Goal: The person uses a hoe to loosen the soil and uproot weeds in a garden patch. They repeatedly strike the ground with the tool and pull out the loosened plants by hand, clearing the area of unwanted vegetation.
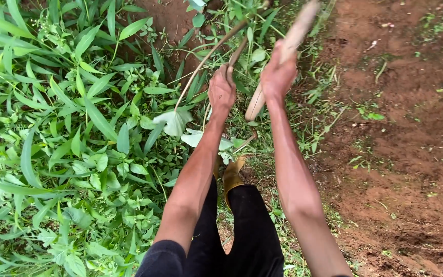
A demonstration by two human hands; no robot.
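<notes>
My left hand (221,91) is closed around thin brown plant stems (208,55) that arch up and to the right from the weeds. My right hand (278,74) grips a pale wooden handle (288,46) that slants from the top right down past the wrist. The handle is blurred and its working end is out of view. Both forearms reach forward over my dark trousers and a yellow boot (232,174).
Dense green weeds and broad leaves (67,138) cover the left half. Bare reddish-brown soil (406,128) with sparse sprouts fills the right. A patch of bare earth (167,20) shows at the top behind the stems.
</notes>
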